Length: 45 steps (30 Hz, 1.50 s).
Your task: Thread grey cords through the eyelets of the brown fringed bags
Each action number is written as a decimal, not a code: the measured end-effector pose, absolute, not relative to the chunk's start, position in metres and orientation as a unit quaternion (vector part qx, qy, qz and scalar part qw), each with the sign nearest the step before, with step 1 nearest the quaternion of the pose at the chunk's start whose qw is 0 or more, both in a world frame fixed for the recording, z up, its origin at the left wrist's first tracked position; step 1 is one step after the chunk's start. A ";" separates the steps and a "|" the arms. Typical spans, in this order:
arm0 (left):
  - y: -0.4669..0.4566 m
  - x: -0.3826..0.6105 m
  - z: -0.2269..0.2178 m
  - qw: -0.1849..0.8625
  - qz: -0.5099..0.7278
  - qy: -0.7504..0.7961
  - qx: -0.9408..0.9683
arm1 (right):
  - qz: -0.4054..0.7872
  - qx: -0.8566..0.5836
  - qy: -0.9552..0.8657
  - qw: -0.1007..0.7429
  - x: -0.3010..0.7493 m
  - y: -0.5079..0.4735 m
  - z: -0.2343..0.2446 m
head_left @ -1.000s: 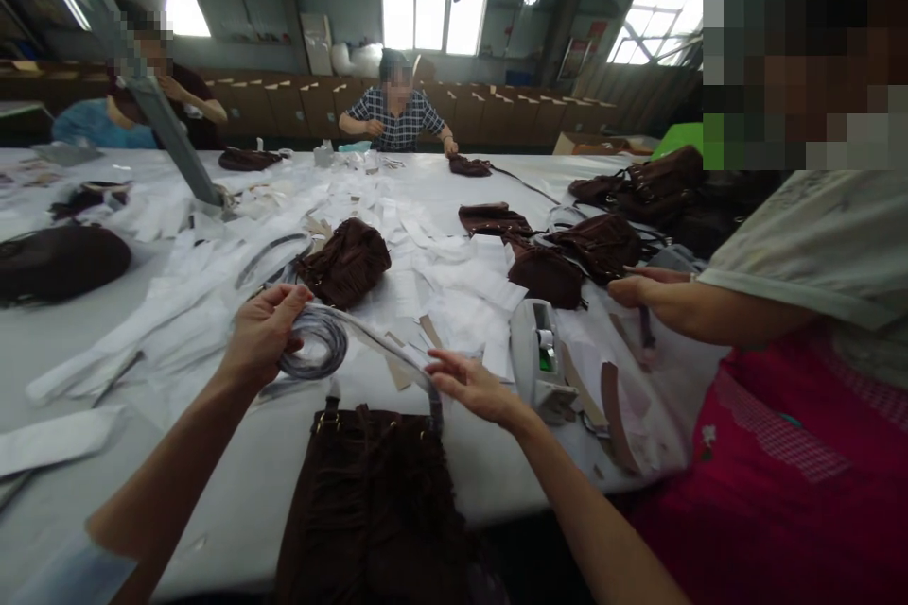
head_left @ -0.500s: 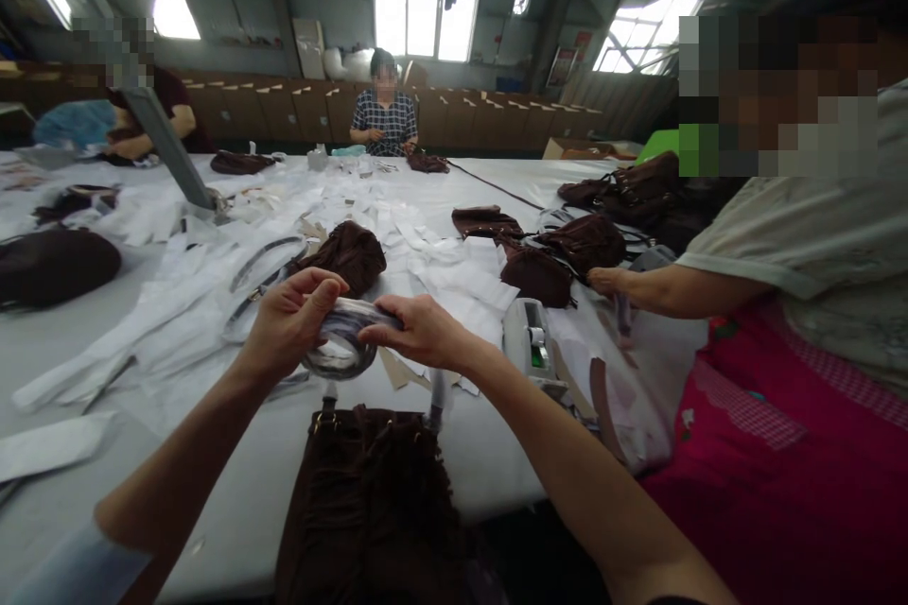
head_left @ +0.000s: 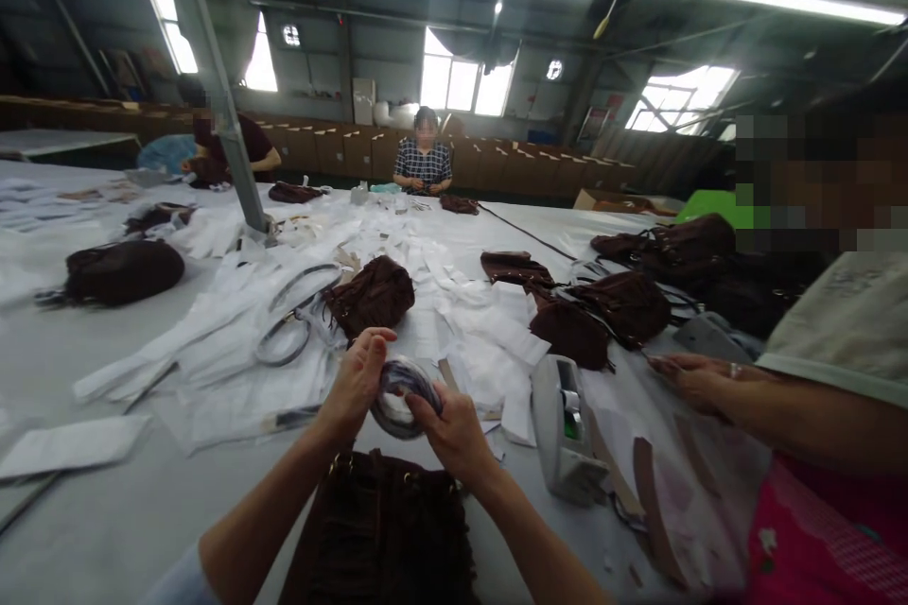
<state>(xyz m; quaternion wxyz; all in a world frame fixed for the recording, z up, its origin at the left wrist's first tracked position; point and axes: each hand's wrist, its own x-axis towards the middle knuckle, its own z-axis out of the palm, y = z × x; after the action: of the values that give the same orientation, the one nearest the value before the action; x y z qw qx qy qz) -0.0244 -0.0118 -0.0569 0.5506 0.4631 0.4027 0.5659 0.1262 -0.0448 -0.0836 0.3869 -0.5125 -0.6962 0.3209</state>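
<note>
The person's two hands meet in front of the body, and between them there is a coil [head_left: 387, 407] of greyish wrapped strap. The right hand [head_left: 458, 430] is closed on the coil at its right lower edge: the thumb lies over the near face and reaches towards the opening of the ring, while the other fingers go behind. The left hand [head_left: 357, 385] touches the coil from the left side; its thumb and forefinger are near together and point upward, above the edge of the ring. How firmly this hand holds, one cannot tell, because the coil hides a part of the fingers.

The most important relation is this one: the coil lies directly between the two hands, so neither hand is nearer to it. It is round and has no clear long axis; its opening faces mostly back to the person. Below it in the view, and nearer to the body, is a dark brown bag [head_left: 397, 529], whose length runs from the person towards the hands. The top edge of this bag, with small metal rings, is close under the coil. Whether the coil is joined to the bag, cannot be seen clearly.

Beyond the hands, on the white table [head_left: 134, 529], lies another brown bag [head_left: 375, 295]. A tape dispenser [head_left: 550, 444] stands to the right of the right hand, well apart from it. Farther right are a co-worker's hands [head_left: 709, 385].
</note>
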 end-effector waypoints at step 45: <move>-0.052 -0.033 -0.102 0.687 0.611 0.331 0.211 | 0.355 -0.517 -0.672 0.394 0.097 -0.082 -0.120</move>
<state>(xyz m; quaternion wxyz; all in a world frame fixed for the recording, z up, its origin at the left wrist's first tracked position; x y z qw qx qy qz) -0.0333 -0.0520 -0.1019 0.6874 0.2106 0.3314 0.6110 0.0972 -0.0821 -0.1199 0.3936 -0.5175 -0.6716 0.3555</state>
